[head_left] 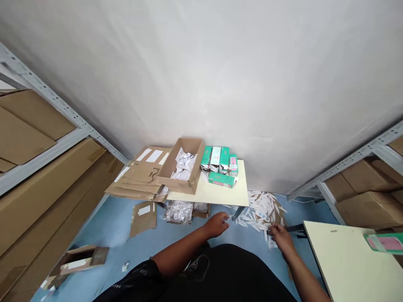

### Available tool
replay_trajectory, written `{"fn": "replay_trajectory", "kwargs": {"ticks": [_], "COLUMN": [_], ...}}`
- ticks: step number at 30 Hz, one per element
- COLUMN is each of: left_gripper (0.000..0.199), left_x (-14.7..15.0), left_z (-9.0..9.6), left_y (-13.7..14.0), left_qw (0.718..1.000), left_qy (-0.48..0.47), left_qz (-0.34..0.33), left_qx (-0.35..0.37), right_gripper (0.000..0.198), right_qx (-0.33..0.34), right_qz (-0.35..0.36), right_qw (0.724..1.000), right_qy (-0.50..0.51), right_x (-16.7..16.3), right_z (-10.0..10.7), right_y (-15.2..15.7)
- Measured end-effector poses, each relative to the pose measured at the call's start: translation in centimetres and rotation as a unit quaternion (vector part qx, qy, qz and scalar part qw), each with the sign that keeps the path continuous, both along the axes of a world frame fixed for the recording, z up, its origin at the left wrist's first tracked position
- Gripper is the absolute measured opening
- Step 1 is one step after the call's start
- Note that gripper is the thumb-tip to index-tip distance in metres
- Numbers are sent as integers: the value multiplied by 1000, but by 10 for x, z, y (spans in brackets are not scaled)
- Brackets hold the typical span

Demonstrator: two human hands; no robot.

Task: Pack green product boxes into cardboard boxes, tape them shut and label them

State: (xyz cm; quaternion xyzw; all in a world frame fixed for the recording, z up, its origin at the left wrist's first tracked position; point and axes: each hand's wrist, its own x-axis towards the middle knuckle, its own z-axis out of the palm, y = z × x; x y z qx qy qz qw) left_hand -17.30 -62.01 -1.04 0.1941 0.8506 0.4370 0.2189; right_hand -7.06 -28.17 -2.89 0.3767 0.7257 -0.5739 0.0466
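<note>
Left hand [217, 225], part-open and empty, and right hand [281, 237], curled, hold unclear, hang clear of the table edge [231, 202].

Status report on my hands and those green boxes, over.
Left hand open, looks empty. Right hand, grip unclear. Green boxes grouped beside open carton. White strips heaped on floor.

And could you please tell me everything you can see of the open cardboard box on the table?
The open cardboard box is brown and rectangular, with no raised flaps visible. It sits open side up on the cream table, long sides running front to back. Crumpled white paper lies inside. Its left side overlaps flattened cardboard in view; a green box stands close on its right, contact unclear.
</note>
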Motion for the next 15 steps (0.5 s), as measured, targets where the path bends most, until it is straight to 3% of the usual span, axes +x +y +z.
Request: {"fn": "replay_trajectory", "kwargs": {"ticks": [4,7,15], "left_gripper": [26,26,30], "left_x": [-41,-72,-118], "left_z": [9,26,91], "left_y": [-65,-94,-123], "left_qw": [999,998,986], "left_qy": [-1,14,43], "left_qz": [36,54,114], "left_qx": [1,30,114], "right_gripper": [58,56,62], "right_qx": [31,37,-19], "right_qz": [71,126,174], "right_qw": [997,991,985], "right_qy": [9,16,-3], "right_x": [-59,-90,-144], "right_z": [5,15,49], "right_y": [-73,-111,-143]}}
